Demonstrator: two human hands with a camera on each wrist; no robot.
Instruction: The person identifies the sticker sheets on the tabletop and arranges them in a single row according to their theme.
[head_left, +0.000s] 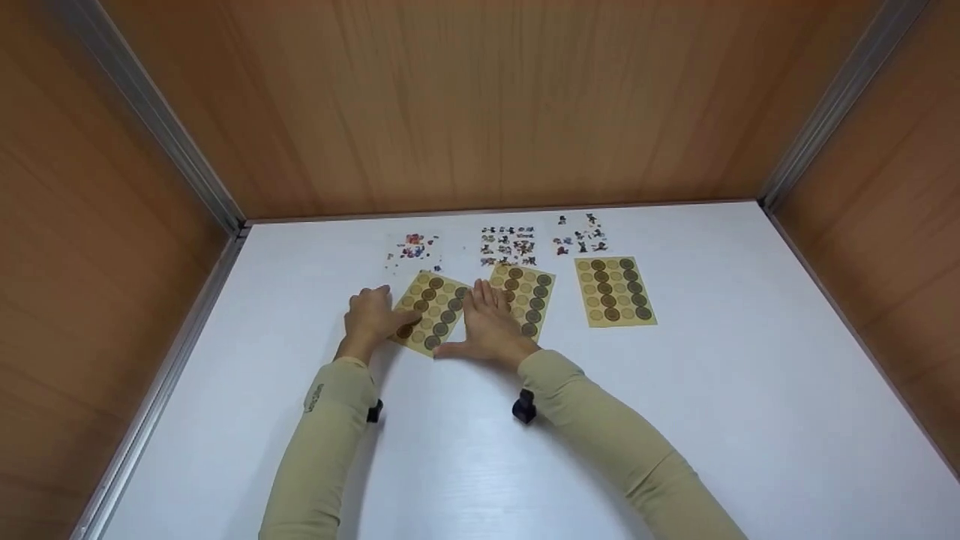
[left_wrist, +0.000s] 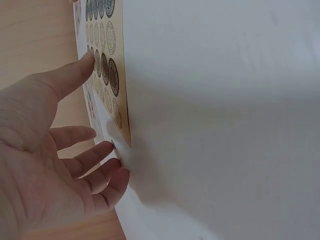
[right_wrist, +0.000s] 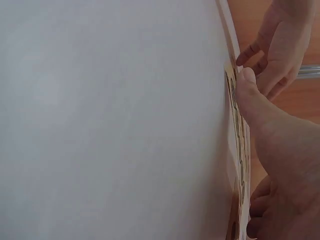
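Lying towards the bench's (head_left: pixel 457 465) far edge, disc-printed sheet (head_left: pixel 430 310), probably light, pliant, best held by edges; left hand (head_left: pixel 369 316), right hand (head_left: pixel 489 326) spread.

middle gold sheet (head_left: pixel 535 304) — partly behind right fingers (head_left: pixel 487 298)

Head cam: high, looking forward and down across the table (head_left: pixel 442 457). Wrist cams: close, low, skimming it, tipped sideways. Left hand (head_left: pixel 369 319) shows in all three; head and left wrist share one sheet (left_wrist: pixel 106 65).
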